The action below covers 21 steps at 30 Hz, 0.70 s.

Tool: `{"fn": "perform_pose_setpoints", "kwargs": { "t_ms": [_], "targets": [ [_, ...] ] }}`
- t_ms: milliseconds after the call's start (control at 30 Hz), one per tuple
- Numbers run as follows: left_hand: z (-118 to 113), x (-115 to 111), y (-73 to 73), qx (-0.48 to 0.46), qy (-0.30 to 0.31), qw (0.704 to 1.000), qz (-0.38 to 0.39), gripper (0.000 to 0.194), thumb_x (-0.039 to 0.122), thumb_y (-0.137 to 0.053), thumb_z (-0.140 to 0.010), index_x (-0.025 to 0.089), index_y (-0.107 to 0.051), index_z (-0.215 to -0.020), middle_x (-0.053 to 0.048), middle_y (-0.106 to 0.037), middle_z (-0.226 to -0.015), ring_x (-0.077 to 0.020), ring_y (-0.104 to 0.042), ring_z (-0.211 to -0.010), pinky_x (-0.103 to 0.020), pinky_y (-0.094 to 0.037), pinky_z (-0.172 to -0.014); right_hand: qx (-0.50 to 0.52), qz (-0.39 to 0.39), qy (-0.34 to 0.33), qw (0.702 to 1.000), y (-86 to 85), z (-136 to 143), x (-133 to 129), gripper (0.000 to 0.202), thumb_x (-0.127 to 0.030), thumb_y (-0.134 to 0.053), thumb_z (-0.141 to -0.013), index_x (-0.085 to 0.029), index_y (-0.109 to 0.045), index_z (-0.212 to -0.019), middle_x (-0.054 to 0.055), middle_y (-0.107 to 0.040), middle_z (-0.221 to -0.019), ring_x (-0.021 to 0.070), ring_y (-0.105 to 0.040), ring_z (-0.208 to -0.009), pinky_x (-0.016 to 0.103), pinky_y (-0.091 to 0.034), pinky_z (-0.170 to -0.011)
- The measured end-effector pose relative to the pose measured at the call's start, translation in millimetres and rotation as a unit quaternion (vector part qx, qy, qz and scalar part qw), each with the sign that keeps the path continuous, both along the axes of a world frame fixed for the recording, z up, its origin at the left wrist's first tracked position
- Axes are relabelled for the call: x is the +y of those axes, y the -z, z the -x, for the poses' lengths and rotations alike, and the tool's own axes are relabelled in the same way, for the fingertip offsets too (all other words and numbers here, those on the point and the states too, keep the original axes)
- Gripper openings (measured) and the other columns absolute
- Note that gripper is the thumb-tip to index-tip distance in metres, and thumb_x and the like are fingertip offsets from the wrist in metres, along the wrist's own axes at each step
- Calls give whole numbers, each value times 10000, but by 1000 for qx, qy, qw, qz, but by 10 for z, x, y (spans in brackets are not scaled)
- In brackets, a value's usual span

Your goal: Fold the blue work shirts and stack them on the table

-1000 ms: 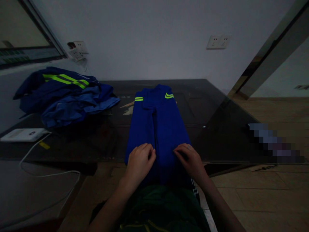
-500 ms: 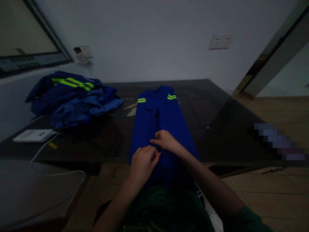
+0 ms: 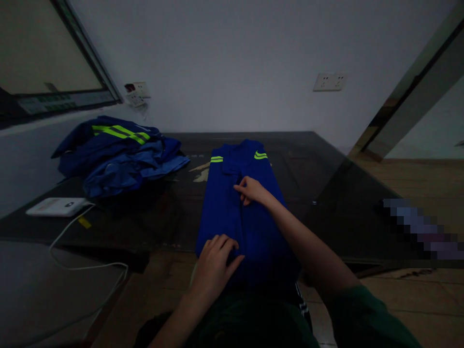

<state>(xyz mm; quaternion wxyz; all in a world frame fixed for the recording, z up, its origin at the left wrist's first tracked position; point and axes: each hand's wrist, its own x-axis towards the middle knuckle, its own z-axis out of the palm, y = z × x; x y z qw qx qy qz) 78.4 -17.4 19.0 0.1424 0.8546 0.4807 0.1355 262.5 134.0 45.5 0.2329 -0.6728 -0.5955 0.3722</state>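
Note:
A blue jacket (image 3: 222, 208) with yellow-green stripes at its shoulders lies front up, collar at the far end. Its near end hangs over the table's front edge toward my body. At the upper part of its front opening, my right hand (image 3: 250, 190) pinches the cloth edge with thumb and forefinger; any small part between the fingertips is too dark to make out. Lower down, my left hand (image 3: 218, 261) rests on the jacket's near left part, thumb apart from its bent fingers.
The dark table (image 3: 322, 203) stands against the wall. On its left lie a heap of blue garments (image 3: 119, 157) and a white device (image 3: 58, 207) with a white cable (image 3: 87, 265). A blurred-out object (image 3: 424, 229) is at the right edge. Sockets (image 3: 329, 82) are on the wall.
My right hand has moved up along the front opening toward the collar, and the gap there has narrowed. My left hand has spread its fingers and thumb. The view has tilted slightly upward.

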Motion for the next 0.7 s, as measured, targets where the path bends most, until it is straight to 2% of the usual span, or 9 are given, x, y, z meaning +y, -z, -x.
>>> {"fn": "perform_pose_setpoints", "kwargs": {
  "t_ms": [67, 133, 200, 267, 333, 433, 533, 700],
  "targets": [
    [-70, -39, -5, 22, -21, 1000, 0, 156, 350, -640, -845, 202, -597, -870, -30, -636, -912, -228, -572, -922, -348, -402, -781, -49, -47, 48, 997, 26, 44, 202, 268, -340, -663, -829, -167, -508, -963, 27, -665, -682, 116, -600, -510, 224, -443, -575],
    [-138, -70, -10, 39, -30, 999, 0, 166, 353, -636, -843, 196, -583, -821, -32, -632, -872, -233, -573, -902, -350, -399, -768, -79, -77, 67, 992, 80, 86, 352, 276, -255, -705, -774, -163, -519, -956, 67, -672, -825, 151, -635, -673, 252, -452, -671],
    [-187, -92, -17, 42, -22, 999, 0, 115, 289, -585, -872, 200, -576, -799, -27, -633, -860, -223, -578, -890, -345, -395, -769, -64, -105, 80, 989, 148, 105, 448, 212, -117, -676, -738, -162, -544, -898, 81, -656, -919, 177, -625, -822, 270, -441, -751],
    [-210, -105, -29, 42, -11, 999, 2, 115, 227, -527, -892, 203, -571, -789, -23, -640, -863, -212, -586, -888, -337, -394, -771, -24, -121, 89, 988, 216, 98, 503, 211, -18, -623, -705, -164, -561, -844, 60, -642, -913, 171, -602, -863, 264, -428, -778],
    [-218, -100, -49, 46, -14, 999, 8, 137, 223, -497, -905, 201, -566, -788, -26, -649, -860, -209, -600, -881, -329, -399, -765, 15, -112, 88, 990, 273, 80, 528, 212, 13, -588, -693, -164, -574, -810, 22, -622, -808, 140, -591, -775, 237, -430, -733],
    [-237, -41, -97, 62, -52, 996, 35, 192, 349, -485, -924, 202, -572, -836, -33, -666, -813, -208, -635, -808, -306, -416, -701, 76, -80, 84, 990, 325, 63, 536, 213, 29, -527, -703, -152, -590, -794, -31, -540, -611, 90, -522, -540, 201, -418, -582],
    [-288, 57, -161, 111, -98, 986, 71, 268, 446, -458, -925, 212, -589, -937, -49, -687, -774, -229, -671, -748, -295, -425, -645, 143, -54, 83, 985, 336, 69, 524, 255, 54, -472, -701, -136, -602, -809, -57, -477, -525, 60, -441, -424, 176, -383, -486],
    [-356, 128, -252, 162, -101, 978, 88, 225, 343, -428, -933, 207, -593, -1003, -83, -711, -840, -263, -694, -795, -313, -450, -665, 225, -39, 85, 970, 319, 76, 484, 291, 69, -446, -697, -124, -617, -832, -51, -493, -513, 46, -405, -392, 172, -382, -464]
  ]
}}
